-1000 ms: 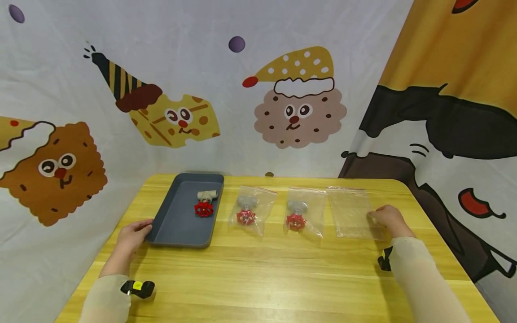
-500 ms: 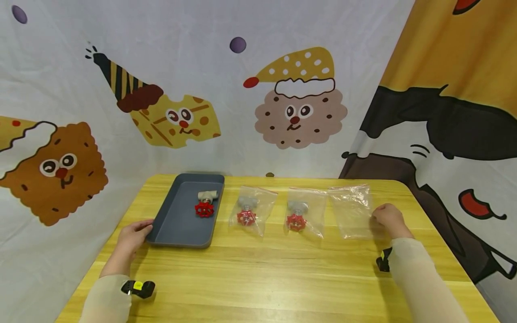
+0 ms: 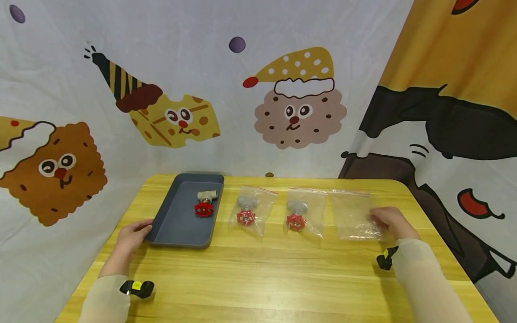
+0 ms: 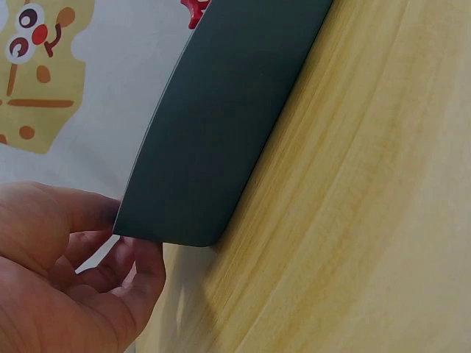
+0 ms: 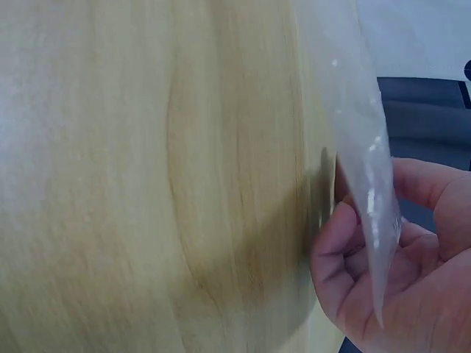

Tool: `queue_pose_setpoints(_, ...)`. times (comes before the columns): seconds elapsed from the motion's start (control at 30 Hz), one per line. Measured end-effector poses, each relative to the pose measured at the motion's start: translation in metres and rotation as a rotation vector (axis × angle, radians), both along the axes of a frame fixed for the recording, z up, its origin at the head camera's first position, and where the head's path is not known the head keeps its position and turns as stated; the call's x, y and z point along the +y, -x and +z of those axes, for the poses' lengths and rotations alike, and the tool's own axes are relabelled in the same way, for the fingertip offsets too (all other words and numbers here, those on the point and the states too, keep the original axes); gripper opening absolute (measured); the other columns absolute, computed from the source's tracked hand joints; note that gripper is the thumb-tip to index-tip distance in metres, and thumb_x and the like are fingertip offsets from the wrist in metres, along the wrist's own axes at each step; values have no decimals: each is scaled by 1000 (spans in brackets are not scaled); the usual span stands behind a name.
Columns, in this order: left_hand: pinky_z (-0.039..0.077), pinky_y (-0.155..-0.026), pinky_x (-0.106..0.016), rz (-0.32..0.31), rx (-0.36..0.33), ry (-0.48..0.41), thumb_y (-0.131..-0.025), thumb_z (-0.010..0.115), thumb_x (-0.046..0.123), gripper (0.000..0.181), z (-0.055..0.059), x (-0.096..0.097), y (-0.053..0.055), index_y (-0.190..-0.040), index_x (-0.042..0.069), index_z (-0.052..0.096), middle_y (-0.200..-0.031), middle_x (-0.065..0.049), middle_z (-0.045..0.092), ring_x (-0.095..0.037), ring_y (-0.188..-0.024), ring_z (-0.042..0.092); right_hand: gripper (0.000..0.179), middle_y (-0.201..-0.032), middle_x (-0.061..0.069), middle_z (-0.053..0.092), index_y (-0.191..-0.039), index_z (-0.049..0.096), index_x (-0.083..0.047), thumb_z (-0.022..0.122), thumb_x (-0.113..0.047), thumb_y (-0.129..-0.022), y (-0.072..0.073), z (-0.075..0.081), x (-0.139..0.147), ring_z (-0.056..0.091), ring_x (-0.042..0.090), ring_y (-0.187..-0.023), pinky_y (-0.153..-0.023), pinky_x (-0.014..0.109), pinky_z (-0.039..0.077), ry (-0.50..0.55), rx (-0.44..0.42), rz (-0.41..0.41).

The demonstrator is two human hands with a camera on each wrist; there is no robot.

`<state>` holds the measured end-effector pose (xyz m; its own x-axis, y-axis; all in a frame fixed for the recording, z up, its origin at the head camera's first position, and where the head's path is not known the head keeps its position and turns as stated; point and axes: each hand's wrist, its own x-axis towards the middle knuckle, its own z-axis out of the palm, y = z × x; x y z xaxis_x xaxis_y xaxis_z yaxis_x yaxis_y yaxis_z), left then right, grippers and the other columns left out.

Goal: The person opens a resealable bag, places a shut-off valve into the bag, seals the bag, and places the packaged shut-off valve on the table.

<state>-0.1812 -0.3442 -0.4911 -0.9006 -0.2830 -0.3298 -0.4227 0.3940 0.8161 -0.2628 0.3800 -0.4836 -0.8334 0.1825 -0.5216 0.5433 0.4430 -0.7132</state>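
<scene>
Left hand (image 3: 132, 235) pinching the near-left corner of a shallow, rectangular grey tray (image 3: 177, 224); right hand (image 3: 393, 222) pinching a clear plastic bag (image 3: 350, 213), well right of the tray. Light edge pressure should limit creasing.

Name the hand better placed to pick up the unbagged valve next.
Likely the left hand: it holds the tray bearing that valve; the right hand is farther off, at the empty bag.
</scene>
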Motion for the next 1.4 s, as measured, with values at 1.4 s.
queue_pose_setpoints(1.4,46,-88,-44,18,59,197,-100,44,21,42,6,14,-4,-132,-6,49,-133,-30,46,-41,-117,46,9,-92,7,71,-96,69,-10,61,-13,-92,-38,91,-114,48,-18,-80,-56,5,39,-386,1117,117)
